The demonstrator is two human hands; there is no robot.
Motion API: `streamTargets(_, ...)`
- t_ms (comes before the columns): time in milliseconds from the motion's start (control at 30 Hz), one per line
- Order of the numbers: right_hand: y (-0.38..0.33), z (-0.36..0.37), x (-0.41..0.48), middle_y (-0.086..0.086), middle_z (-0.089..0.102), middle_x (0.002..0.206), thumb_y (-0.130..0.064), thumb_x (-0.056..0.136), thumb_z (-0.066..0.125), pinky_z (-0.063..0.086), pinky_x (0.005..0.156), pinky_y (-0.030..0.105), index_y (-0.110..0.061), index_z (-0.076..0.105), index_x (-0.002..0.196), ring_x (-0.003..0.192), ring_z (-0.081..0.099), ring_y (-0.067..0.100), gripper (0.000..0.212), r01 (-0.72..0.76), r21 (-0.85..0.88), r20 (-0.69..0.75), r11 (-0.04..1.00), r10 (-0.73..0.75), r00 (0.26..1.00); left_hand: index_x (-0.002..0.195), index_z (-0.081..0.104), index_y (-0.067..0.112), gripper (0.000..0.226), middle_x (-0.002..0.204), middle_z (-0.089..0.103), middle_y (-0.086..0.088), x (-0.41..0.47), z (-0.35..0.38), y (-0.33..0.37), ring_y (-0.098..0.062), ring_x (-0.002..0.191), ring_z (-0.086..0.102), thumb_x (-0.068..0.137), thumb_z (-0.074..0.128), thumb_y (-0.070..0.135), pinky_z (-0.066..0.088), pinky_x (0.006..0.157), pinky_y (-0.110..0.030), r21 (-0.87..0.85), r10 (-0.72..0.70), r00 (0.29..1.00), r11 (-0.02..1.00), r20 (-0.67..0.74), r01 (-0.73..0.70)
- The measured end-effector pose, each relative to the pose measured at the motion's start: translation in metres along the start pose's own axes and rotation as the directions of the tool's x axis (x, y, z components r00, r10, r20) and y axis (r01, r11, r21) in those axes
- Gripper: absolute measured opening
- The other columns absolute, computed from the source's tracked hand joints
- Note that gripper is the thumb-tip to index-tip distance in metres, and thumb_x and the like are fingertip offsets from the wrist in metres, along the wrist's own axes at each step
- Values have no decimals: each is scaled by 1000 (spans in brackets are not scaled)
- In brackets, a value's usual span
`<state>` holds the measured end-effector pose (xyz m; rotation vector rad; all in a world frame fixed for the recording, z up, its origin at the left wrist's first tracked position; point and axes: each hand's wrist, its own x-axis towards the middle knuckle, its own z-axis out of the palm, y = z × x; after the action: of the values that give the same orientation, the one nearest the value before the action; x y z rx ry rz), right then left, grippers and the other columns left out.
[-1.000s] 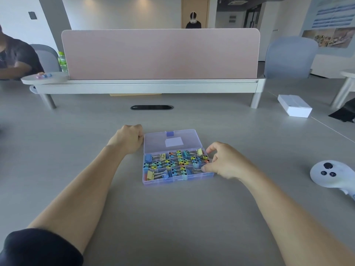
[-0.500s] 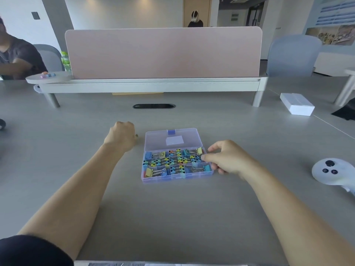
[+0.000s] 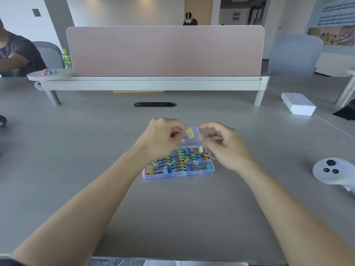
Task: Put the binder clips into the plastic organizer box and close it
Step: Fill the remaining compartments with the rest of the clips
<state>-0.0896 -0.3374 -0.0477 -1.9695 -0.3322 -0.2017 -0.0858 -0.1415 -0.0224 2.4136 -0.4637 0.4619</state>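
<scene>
Two bare forearms reach from the near edge across the grey counter. Just ahead of them we see the plastic organizer box lying flat on the counter. Its compartments are packed with small binder clips in blue, yellow, green and orange. Our hands hover above the far half of the box, not touching it.

The left hand is curled, and its thumb and fingertips pinch one yellow binder clip by the wire handles. The clip's body points toward the other hand. A reddish spot shows inside the curled fingers, too small for us to name.

The right hand sits just beside the clip with its fingers loosely bent. Forefinger and thumb are parted, a small gap separates them from the clip, and we see nothing in its grasp. Between and behind the hands, the clear lid lies folded back, so the box is open.

Off to the right, about level with the box, rests a white controller. Farther on we find a dark oval cable slot and, to the right, a white carton. Beyond them a pale shelf carries a pink divider. A green bottle stands at the divider's left end, and a seated person is at the far left.
</scene>
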Motion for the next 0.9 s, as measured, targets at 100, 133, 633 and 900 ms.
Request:
streamTargets(100,5,3,2,-8,63,95,-31,89,66,46,53,26,-37,64,109,51,55,12,21,65,-78,17,995,-63,998,98,75,21,20,53,57,26,-8,7,13,-8,58,59,90,61,10,44,53,-14,-70,53,998,996,-26,-55)
streamTargets(133,6,3,2,-8,65,92,-31,89,66,48,55,28,-34,65,107,52,56,12,19,73,-83,22,994,-71,997,97,75,21,20,51,56,27,-9,9,15,-12,55,56,90,61,10,42,52,-17,-78,59,997,995,-42,-62)
streamTargets(633,-5,5,-4,-13,55,58,-15,90,67,39,49,16,-38,67,93,48,47,6,23,228,72,-92,971,-221,971,77,77,11,11,45,53,10,-14,15,19,-9,44,39,81,76,22,33,47,-19,-438,-117,979,881,170,181)
streamTargets(900,-6,9,-4,2,70,83,-17,86,69,52,62,42,-27,52,93,66,65,26,20,243,174,-192,954,-209,959,79,71,16,13,50,52,7,-16,22,27,-8,45,47,89,67,24,33,46,-21,-552,-206,949,775,240,308)
